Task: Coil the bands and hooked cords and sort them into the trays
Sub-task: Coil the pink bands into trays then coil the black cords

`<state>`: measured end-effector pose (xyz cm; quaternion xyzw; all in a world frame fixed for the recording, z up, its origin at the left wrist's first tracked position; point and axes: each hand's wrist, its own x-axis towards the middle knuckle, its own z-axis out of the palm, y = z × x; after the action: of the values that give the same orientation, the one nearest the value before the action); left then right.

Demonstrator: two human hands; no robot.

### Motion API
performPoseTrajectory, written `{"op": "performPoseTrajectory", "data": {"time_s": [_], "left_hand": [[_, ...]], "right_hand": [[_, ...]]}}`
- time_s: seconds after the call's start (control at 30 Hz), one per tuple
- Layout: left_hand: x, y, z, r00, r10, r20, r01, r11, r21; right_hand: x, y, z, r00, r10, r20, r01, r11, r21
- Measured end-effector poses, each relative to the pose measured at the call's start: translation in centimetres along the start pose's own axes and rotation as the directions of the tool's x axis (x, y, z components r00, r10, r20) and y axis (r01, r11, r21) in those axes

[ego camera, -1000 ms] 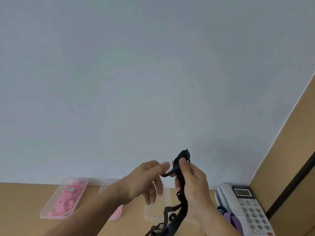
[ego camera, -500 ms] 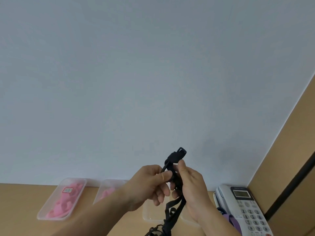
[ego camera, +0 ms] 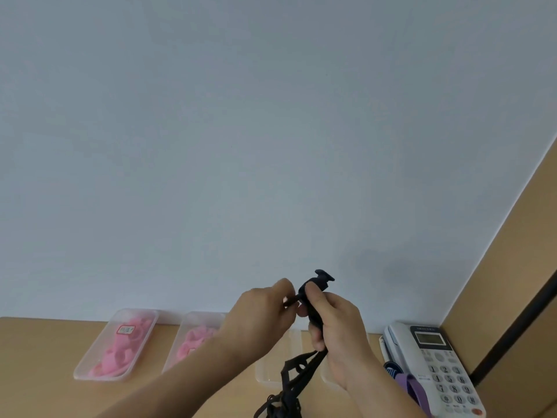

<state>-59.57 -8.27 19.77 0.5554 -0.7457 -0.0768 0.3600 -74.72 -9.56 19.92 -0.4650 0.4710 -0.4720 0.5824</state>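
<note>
Both grip black cord (ego camera: 321, 280): left hand (ego camera: 256, 321), right hand (ego camera: 340, 333); tan desk (ego camera: 45, 372), pale wall (ego camera: 241, 146)

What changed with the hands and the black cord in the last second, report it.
The left hand, fingers loose beside the black hooked elastic cord a second ago, closed in and now pinches a strand near its top. The right hand kept gripping the cord upright in about the same place. The clear plastic trays of pink bands and the white desk telephone stayed put.
</note>
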Motion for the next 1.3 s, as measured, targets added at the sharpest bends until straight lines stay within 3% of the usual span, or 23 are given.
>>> {"op": "performPoseTrajectory", "data": {"time_s": [0.03,0.07,0.13,0.2,0.27,0.33,0.43,0.53,0.63,0.7,0.77,0.9,1.0,1.07,1.13,1.17,1.23,1.3], "left_hand": [[0.0,0.2,-0.5,0.981,-0.169,0.098,0.187,0.958,-0.216],[0.1,0.5,-1.0,0.934,-0.276,0.227,0.347,0.850,-0.396],[0.4,0.7,-1.8,0.806,-0.332,0.489,0.588,0.540,-0.602],[0.5,0.8,-2.6,0.717,-0.275,0.641,0.696,0.328,-0.638],[0.4,0.8,-2.5,0.729,-0.231,0.645,0.684,0.273,-0.676],[0.4,0.8,-2.0,0.780,-0.257,0.571,0.626,0.299,-0.720],[0.3,0.7,-1.6,0.874,-0.322,0.364,0.484,0.523,-0.702],[-0.1,1.4,-1.0,0.952,-0.252,0.171,0.305,0.803,-0.513],[-0.6,1.5,-0.3,0.998,-0.062,0.017,0.064,0.981,-0.183],[-0.8,1.1,-0.2,0.988,0.137,-0.070,-0.133,0.989,0.064],[-0.8,0.6,-0.3,0.934,0.340,-0.109,-0.307,0.921,0.239],[-0.6,-0.4,0.2,0.830,0.550,-0.091,-0.454,0.761,0.464],[-0.8,-0.7,0.7,0.786,0.615,-0.067,-0.500,0.696,0.515],[-1.0,-0.5,0.9,0.823,0.566,-0.046,-0.505,0.766,0.398],[-1.2,0.0,0.6,0.952,0.300,-0.057,-0.301,0.954,-0.004],[-1.3,0.4,0.2,0.994,0.110,0.008,-0.104,0.958,-0.267],[-1.2,1.0,-0.3,0.965,-0.194,0.174,0.260,0.741,-0.619],[-0.5,0.9,-1.0,0.873,-0.342,0.348,0.482,0.493,-0.724]], "right_hand": [[0.0,0.0,-0.2,1.000,-0.017,0.005,0.017,0.999,0.038],[0.0,-0.1,-0.4,0.999,-0.035,0.014,0.034,0.997,0.071],[0.0,-0.2,-0.8,0.996,-0.074,0.048,0.069,0.993,0.095],[-0.2,-0.1,-0.9,0.989,-0.109,0.104,0.099,0.991,0.092],[-0.4,0.2,-0.8,0.985,-0.115,0.128,0.101,0.989,0.109],[-0.6,0.4,-0.8,0.988,-0.106,0.109,0.093,0.989,0.113],[-0.8,0.8,-0.8,0.997,-0.043,0.062,0.038,0.996,0.077],[-1.1,1.0,-0.5,0.998,0.029,0.054,-0.031,0.999,0.029],[-1.3,1.0,-0.4,0.997,0.079,0.026,-0.079,0.997,-0.026],[-1.3,0.7,-0.5,0.994,0.103,0.030,-0.101,0.994,-0.048],[-1.4,0.3,-0.5,0.991,0.127,0.050,-0.124,0.990,-0.067],[-1.5,0.1,-0.3,0.986,0.146,0.086,-0.146,0.989,-0.009],[-1.5,0.9,-0.2,0.991,0.131,0.041,-0.131,0.991,0.014],[-1.4,1.3,-0.2,0.992,0.126,-0.032,-0.124,0.991,0.055],[-1.3,1.3,-0.6,0.991,0.101,-0.091,-0.089,0.987,0.132],[-1.1,1.1,-0.9,0.991,0.079,-0.108,-0.061,0.986,0.156],[-1.0,0.9,-1.2,0.993,0.028,-0.112,-0.011,0.989,0.149],[-1.2,0.8,-1.2,0.996,-0.019,-0.092,0.029,0.993,0.117]]}}
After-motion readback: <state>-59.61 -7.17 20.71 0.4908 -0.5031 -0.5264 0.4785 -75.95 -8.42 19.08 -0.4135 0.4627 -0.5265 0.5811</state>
